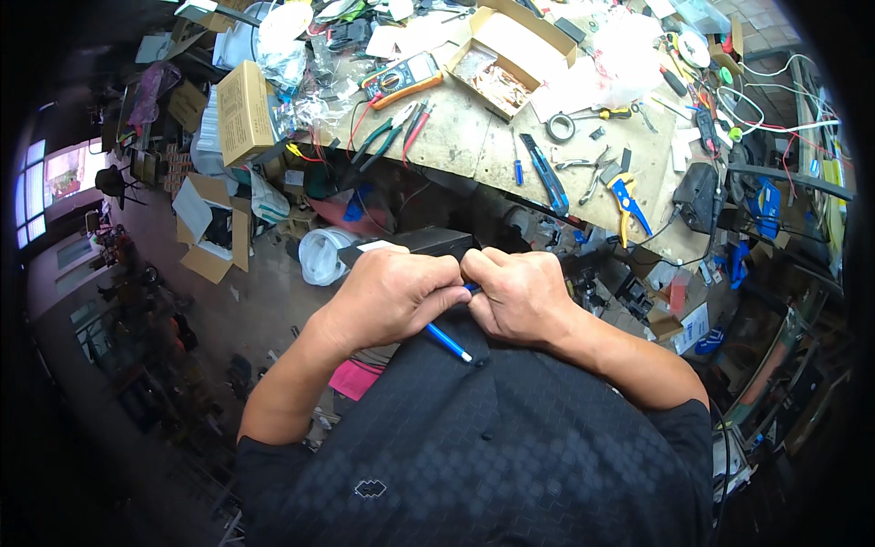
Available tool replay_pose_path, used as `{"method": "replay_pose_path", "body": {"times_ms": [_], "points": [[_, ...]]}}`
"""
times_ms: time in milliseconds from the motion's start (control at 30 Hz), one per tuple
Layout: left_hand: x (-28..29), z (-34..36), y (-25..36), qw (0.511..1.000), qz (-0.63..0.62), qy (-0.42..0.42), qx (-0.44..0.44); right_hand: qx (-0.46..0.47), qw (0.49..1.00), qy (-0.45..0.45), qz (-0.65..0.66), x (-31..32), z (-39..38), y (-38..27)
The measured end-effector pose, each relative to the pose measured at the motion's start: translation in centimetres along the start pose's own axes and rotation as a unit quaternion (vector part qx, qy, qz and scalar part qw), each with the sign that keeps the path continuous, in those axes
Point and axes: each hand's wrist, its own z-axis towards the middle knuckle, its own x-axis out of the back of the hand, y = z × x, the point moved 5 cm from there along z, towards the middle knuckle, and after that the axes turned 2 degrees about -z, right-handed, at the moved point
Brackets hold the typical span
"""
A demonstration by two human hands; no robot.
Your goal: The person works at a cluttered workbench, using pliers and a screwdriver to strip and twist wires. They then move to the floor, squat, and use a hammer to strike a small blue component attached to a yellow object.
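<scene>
Both my hands meet in front of my chest, fingers curled and knuckles nearly touching. My left hand is closed around a slim blue stick with a pale end, which slants down toward my dark shirt. A bit of blue also shows between the two hands. My right hand is closed right beside the left, thumb pointing down; whatever its fingers pinch is hidden. Just beyond the hands is a long black box-like object, partly covered by my left hand.
Ahead stands a cluttered workbench with a multimeter, pliers, a utility knife, yellow-and-blue wire strippers, a tape roll and an open cardboard box. A white bucket and an opened carton sit on the left.
</scene>
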Motion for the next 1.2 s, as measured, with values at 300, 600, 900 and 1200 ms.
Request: {"method": "replay_pose_path", "body": {"times_ms": [300,600,900,1200], "points": [[1.1,-1.0,-0.7,1.000,0.020,0.013,0.011,-0.021,0.988,-0.042,0.147,0.4,0.0,1.3],[1.3,-0.8,-0.1,0.998,0.054,0.024,-0.033,-0.050,0.989,-0.045,0.130,0.3,1.1,0.1],[1.5,-0.5,0.3,0.986,0.137,0.014,-0.099,-0.071,0.993,0.022,0.089,-0.2,1.9,-1.0],[2.6,-0.4,0.0,0.985,0.141,-0.031,-0.095,-0.092,0.992,0.038,0.078,-1.2,1.7,-1.0]]}}
